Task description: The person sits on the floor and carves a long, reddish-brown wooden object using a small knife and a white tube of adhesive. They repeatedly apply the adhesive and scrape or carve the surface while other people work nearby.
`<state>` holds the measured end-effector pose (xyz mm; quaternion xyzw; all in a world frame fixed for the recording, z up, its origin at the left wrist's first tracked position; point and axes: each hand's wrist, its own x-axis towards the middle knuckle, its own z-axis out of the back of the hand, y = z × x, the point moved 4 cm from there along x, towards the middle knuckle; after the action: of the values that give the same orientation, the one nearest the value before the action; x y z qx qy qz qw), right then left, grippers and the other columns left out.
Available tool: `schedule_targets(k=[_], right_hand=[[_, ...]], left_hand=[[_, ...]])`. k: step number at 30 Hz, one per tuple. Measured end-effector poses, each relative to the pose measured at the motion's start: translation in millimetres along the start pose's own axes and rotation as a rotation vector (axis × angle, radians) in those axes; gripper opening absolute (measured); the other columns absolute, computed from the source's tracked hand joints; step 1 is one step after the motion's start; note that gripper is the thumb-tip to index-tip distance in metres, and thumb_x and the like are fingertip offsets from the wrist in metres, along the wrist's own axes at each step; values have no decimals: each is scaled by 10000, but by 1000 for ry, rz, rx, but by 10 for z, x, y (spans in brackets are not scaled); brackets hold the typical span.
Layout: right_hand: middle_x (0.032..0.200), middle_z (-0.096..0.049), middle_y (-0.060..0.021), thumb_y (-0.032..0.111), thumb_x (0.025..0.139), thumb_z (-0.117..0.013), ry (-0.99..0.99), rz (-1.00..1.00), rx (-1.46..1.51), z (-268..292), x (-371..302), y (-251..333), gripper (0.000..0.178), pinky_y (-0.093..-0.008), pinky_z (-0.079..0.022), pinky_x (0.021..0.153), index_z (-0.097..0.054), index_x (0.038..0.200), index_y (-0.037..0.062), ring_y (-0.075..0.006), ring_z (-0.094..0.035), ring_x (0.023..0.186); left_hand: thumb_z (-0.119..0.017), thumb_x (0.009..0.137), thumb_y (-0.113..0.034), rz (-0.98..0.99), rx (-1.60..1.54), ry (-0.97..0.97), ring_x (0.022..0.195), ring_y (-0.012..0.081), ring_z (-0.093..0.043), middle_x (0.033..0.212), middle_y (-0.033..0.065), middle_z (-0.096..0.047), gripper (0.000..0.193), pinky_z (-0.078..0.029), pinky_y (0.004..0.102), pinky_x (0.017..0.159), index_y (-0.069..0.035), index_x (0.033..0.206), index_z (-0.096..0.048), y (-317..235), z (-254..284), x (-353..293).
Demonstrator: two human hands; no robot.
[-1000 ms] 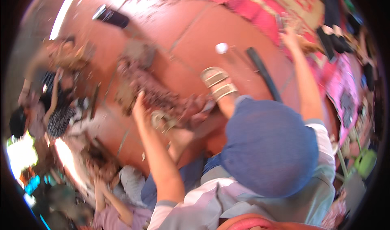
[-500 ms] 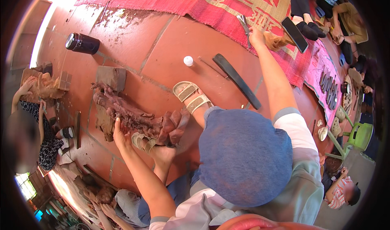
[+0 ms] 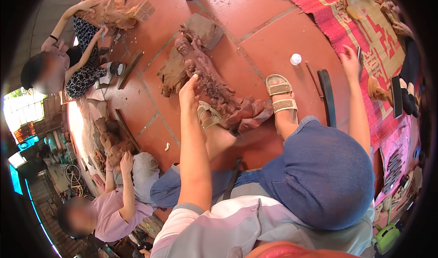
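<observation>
A reddish-brown wood carving [image 3: 212, 82] with a bearded figure at its far end lies slantwise between my sandalled feet. Its broad, lumpy base [image 3: 248, 116] is near my shins. My left hand [image 3: 188, 93] grips the carving's left side, thumb up, other fingers mostly hidden. Out to the right, my right hand [image 3: 350, 65] is at the edge of the red patterned mat [image 3: 331, 27], fingers apart. Just beyond it lies a narrow grey metal tool [image 3: 360, 57], partly covered by the hand; I see no grip on it.
Wood blocks [image 3: 204, 31] lie behind the carving. A white bottle [image 3: 295, 59], a thin rod [image 3: 314, 78] and a dark flat bar [image 3: 327, 98] lie to the right. A phone [image 3: 397, 97] is farther right. Co-workers handle carvings [image 3: 109, 12] at left.
The view has swung left, bringing the co-workers at left further in. My right hand has shifted to the near side of the metal tool, while my left stays on the carving.
</observation>
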<state>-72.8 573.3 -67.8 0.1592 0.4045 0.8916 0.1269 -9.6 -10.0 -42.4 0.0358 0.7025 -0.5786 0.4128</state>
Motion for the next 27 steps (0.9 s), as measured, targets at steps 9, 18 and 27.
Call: schedule_targets(k=[9, 18, 27], right_hand=[[1158, -465, -103, 66, 666, -677, 565, 57, 125, -1028, -598, 878, 643, -302, -459, 791, -442, 1254, 176, -202, -526, 968], [957, -557, -91, 88, 700, -670, 449, 69, 79, -1219, -658, 787, 390, -292, -473, 752, -536, 1066, 85, -195, -589, 850], [874, -620, -82, 135, 734, -666, 500, 92, 249, -1401, -602, 1595, 341, -278, -482, 717, -525, 1039, 74, -141, -605, 822]], left_hand=[[-694, 733, -244, 3, -21, 18, 546, 63, -464, 696, -6, -561, 200, -296, 189, 399, -80, 790, -595, -19, -167, -68], [-682, 749, -233, -20, -48, 54, 535, 45, -461, 688, -14, -558, 181, -289, 176, 374, -80, 777, -591, -6, -136, -70], [-692, 739, -247, -18, -28, 38, 548, 39, -472, 682, -33, -564, 176, -297, 173, 402, -105, 749, -589, 15, -93, -52]])
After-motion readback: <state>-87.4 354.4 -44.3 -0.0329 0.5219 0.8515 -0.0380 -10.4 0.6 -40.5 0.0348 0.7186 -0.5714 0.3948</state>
